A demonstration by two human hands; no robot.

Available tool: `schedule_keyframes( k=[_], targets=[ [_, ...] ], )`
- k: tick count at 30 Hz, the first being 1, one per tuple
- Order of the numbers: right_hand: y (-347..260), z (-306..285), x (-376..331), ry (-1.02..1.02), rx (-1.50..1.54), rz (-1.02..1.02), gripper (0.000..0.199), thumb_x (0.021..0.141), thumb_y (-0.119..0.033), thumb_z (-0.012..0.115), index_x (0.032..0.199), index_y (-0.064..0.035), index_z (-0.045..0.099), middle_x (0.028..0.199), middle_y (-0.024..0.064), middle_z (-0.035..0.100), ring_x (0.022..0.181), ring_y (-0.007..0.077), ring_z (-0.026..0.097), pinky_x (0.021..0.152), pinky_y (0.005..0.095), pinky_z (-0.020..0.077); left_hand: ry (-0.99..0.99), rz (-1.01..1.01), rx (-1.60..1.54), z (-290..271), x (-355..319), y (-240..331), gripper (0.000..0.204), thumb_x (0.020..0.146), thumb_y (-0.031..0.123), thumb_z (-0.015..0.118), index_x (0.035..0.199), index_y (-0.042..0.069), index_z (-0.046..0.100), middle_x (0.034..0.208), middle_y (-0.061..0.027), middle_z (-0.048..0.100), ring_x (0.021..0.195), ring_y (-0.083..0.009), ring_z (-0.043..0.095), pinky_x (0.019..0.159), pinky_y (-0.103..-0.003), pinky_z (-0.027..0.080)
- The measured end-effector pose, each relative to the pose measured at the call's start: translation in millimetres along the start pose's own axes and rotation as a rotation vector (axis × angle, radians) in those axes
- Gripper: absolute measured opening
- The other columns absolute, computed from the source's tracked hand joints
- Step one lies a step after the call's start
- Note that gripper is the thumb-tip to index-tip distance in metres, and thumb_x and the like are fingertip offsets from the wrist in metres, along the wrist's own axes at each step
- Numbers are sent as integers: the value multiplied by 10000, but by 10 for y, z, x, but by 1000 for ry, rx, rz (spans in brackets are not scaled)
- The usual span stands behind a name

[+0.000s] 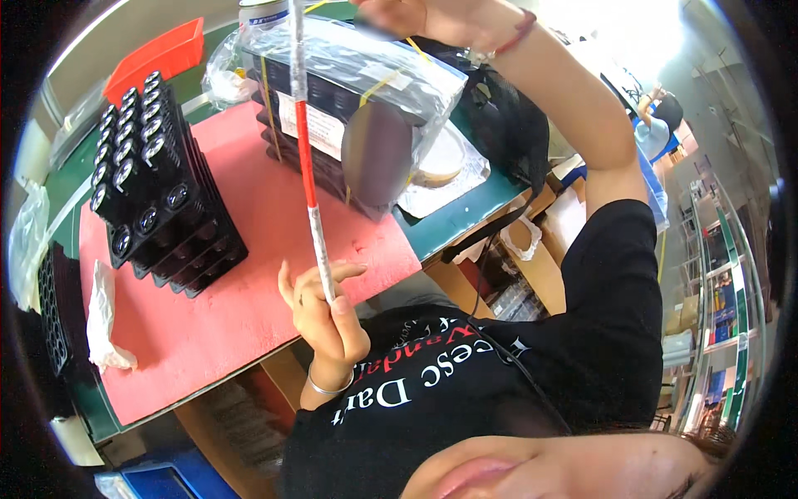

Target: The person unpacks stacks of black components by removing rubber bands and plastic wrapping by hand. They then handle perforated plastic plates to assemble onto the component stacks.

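Note:
My left hand (328, 320), with a silver bangle at the wrist, pinches the lower end of a long thin rod (306, 158) between thumb and fingers. The rod is whitish with a red band in its middle and stands nearly upright; its upper end runs out of the picture. My right hand (432, 21) is raised at the top edge, above the plastic-wrapped stack. Its fingers are partly cut off and blurred, so whether they hold anything is unclear. A pink mat (224, 324) lies under my left hand's side of the table.
Black trays (195, 224) with rows of round cylindrical parts stand stacked at the left. Behind the rod sits a plastic-wrapped stack of dark trays (332, 75) with yellow straps. A red bin (158, 58), a crumpled white bag (104, 320) and a black bag (507, 116) are around. Another person (657, 125) sits far right.

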State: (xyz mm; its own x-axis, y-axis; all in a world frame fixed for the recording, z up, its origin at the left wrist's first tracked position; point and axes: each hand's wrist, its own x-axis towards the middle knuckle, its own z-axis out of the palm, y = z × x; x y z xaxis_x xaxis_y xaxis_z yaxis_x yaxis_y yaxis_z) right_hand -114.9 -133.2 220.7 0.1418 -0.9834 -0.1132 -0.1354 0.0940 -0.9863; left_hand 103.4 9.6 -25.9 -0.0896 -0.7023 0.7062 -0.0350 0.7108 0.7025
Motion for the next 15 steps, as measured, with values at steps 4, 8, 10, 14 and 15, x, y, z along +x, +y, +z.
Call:
schedule_keyframes(
  k=[4,8,10,14,15],
  targets=[
    [-166,-43,-75,40,35,-33,430,802,-392,643,884,22,561,678,64,587,535,152,560,517,211,472,1,-6,62,24,48,58,230,956,221,353,804,65,426,857,-107,708,877,-244,601,1116,-491,177],
    [-197,-56,114,-33,39,-69,445,789,-390,634,873,40,560,693,78,586,552,159,572,476,200,457,46,-58,80,75,61,24,267,963,253,333,797,62,419,843,-114,699,859,-255,610,1116,-490,185],
    [-240,-29,209,-142,43,-128,444,769,-385,632,834,49,562,704,94,585,565,165,578,461,200,455,39,-65,80,52,46,-9,278,966,259,327,801,57,426,844,-115,697,851,-254,611,1115,-488,190],
    [-274,-38,266,-137,121,-189,466,744,-356,632,846,91,549,765,138,590,614,191,602,482,212,487,42,-84,65,115,40,-20,356,983,303,317,816,24,463,856,-132,684,871,-267,589,1058,-469,271],
    [-298,-7,204,-139,130,-183,466,744,-356,632,846,91,549,765,138,590,614,191,602,482,212,487,69,-99,62,95,28,-11,379,988,315,317,823,10,472,859,-136,681,878,-272,577,1027,-462,304]
  ],
)
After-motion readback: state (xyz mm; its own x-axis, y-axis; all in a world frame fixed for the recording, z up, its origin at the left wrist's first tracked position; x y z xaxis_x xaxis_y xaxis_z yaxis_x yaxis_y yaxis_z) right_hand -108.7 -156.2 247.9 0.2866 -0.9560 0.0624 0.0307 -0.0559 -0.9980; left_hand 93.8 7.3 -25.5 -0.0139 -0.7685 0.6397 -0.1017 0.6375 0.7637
